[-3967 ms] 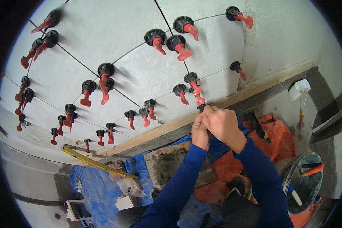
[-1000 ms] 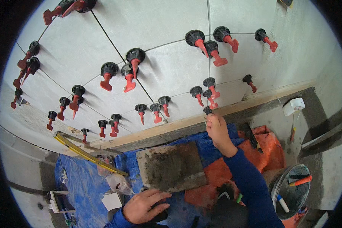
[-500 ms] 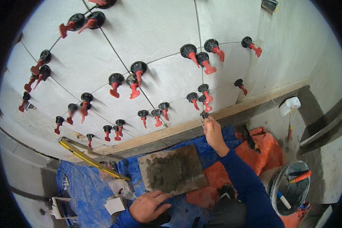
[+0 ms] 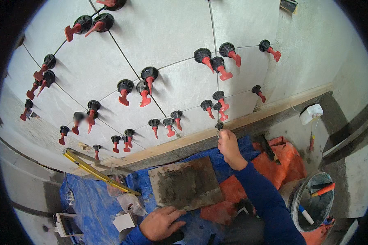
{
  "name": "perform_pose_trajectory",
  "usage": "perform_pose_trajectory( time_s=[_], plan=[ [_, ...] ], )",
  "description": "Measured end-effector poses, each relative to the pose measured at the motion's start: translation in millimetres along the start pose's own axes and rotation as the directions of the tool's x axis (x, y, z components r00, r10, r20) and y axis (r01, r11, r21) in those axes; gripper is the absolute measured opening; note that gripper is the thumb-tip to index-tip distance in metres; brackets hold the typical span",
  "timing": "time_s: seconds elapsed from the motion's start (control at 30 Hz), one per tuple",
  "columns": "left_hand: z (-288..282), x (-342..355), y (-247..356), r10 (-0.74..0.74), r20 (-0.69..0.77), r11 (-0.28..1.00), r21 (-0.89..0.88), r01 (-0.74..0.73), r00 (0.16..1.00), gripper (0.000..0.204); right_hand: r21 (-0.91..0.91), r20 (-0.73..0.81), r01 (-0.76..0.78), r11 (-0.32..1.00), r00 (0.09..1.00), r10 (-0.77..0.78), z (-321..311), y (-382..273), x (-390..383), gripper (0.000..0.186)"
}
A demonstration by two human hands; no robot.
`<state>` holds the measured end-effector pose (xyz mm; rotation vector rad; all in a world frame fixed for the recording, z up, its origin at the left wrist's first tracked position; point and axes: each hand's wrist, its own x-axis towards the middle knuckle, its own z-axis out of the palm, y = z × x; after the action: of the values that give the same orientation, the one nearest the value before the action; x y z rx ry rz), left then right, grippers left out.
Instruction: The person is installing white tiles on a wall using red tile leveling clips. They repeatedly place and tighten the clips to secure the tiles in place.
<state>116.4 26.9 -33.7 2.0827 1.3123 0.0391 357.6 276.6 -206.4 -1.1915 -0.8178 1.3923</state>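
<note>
Gripping small black-capped piece from below, right hand closed round its lower end, fingers hiding rest. Piece sits just below red-handled clips on pale tiles, over wooden batten; contact with batten, cannot tell. Left hand released, fingers loosely spread, near lower edge of mortar-smeared board. Blue tarp below, orange sheet and bucket at right.
</note>
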Motion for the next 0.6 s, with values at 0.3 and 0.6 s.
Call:
perform_pose_trajectory(
  time_s=[0.3, 0.6],
  plan=[
    [1.4, 5.5, 3.4, -0.001, 0.009, 1.0, 0.01, 0.001, 1.0, 0.039, -0.477, 0.059, 0.351, 0.806, 0.928, -0.368, -14.3, -8.5, 3.1, 0.033],
    [1.5, 16.8, 9.6, -0.14, 0.115, 0.99, -0.004, 0.141, 0.984, 0.036, -0.571, 0.103, 0.297, 0.765, 0.951, -0.292, -17.6, -26.5, 1.7, 0.051]
  ],
)
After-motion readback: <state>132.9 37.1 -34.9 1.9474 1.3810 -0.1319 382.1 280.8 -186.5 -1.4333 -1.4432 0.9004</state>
